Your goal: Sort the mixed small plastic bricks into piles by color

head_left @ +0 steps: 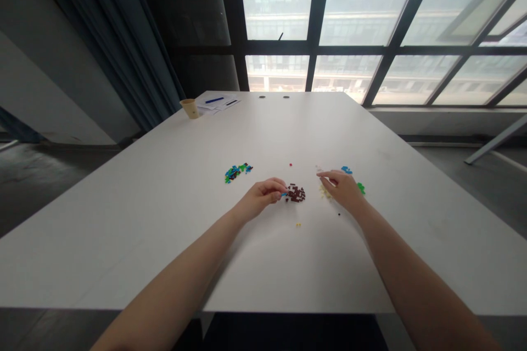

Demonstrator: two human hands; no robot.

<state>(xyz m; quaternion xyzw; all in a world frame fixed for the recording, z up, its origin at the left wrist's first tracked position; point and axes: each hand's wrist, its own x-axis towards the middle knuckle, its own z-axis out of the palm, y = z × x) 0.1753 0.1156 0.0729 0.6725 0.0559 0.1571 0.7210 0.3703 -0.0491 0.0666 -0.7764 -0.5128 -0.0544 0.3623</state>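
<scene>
My left hand (265, 195) is closed in a pinch on a small blue brick (284, 194), at the left side of a pile of dark brown bricks (296, 193). Over to the right, my right hand (337, 184) reaches above pale yellow bricks (324, 192), its thumb and forefinger close together near a few whitish pieces (318, 168). Whether anything sits between those fingertips is too small to make out. Blue bricks (346, 170) and green bricks (361, 188) lie just beyond and beside the right hand.
A mixed heap of blue, green and brown bricks (237, 171) lies left of centre. Single pieces are scattered about: a red one (290, 164), a black one (339, 214) and yellow ones (298, 225). A paper cup (190, 108) and papers with a pen (214, 100) occupy the white table's far left corner.
</scene>
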